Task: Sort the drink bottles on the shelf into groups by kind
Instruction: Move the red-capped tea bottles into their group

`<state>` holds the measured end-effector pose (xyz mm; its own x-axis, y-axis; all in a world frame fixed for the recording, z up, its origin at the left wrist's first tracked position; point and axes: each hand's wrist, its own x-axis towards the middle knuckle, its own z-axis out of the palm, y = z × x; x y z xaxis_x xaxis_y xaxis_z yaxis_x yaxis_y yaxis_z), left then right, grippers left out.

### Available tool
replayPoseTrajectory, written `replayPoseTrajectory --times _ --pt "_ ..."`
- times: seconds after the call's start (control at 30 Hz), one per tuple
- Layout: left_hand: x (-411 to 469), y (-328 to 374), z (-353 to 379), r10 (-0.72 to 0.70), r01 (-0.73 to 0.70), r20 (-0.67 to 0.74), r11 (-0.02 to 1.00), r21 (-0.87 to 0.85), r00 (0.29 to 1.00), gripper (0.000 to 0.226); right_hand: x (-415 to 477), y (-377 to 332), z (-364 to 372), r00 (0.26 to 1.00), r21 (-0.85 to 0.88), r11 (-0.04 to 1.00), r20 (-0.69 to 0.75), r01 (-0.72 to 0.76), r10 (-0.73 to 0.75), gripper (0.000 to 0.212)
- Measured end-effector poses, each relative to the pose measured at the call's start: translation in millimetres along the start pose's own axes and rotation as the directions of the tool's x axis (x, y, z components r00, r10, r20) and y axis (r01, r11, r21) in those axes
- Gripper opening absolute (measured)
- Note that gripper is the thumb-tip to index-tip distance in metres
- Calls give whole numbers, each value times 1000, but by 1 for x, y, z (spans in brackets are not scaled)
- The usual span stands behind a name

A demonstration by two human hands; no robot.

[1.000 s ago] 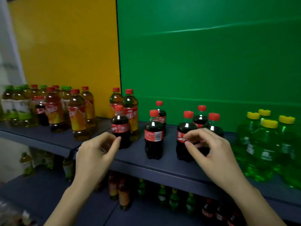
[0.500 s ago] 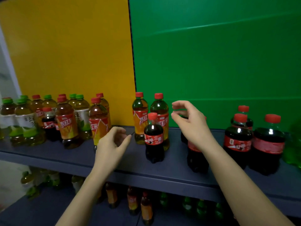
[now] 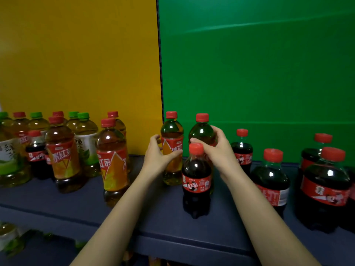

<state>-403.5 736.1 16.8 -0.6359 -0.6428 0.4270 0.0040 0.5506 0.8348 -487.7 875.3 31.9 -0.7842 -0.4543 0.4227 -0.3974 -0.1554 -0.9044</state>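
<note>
Over at nine o'clock on the dark shelf stands a mixed crowd: green-capped tea bottles among red-capped iced tea bottles, with one small cola bottle tucked in between them. A further iced tea bottle stands just right of that crowd, nearer the shelf's front edge. Toward the middle, the person's left hand is wrapped round the label of a tall iced tea bottle, its fingers curled onto the front. Right beside it, the right hand grips a second iced tea bottle at its shoulder, thumb in front. Both bottles stand upright where the yellow back panel meets the green one. A small cola stands directly in front of the right-hand one. From one to three o'clock, more cola bottles stand grouped, the nearest ones biggest in view.
</note>
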Motion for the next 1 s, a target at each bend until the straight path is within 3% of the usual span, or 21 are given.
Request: replayPoseTrajectory --times 0.13,0.3,0.53,0.73,0.9,1.0 --pt "13 -10 6 -30 34 91 999 -38 995 73 -1 8 0 993 -33 996 70 -88 90 56" --pt "16 -18 6 35 -33 -42 999 40 998 66 8 12 -1 998 -103 994 -52 -31 26 47" --pt "23 10 -7 185 -173 -122 979 104 975 70 17 -7 -3 978 -139 980 -130 142 -160 68" --pt "24 57 -38 280 -272 -156 960 74 947 72 27 -70 -8 913 -206 906 -100 371 -396 59" --pt "9 87 -68 313 -313 -182 949 31 932 69 22 -122 -9 842 -83 841 -37 534 -538 48" --pt "-9 100 -90 319 -324 -213 946 9 924 73 16 -145 -5 838 67 835 -9 545 -546 37"
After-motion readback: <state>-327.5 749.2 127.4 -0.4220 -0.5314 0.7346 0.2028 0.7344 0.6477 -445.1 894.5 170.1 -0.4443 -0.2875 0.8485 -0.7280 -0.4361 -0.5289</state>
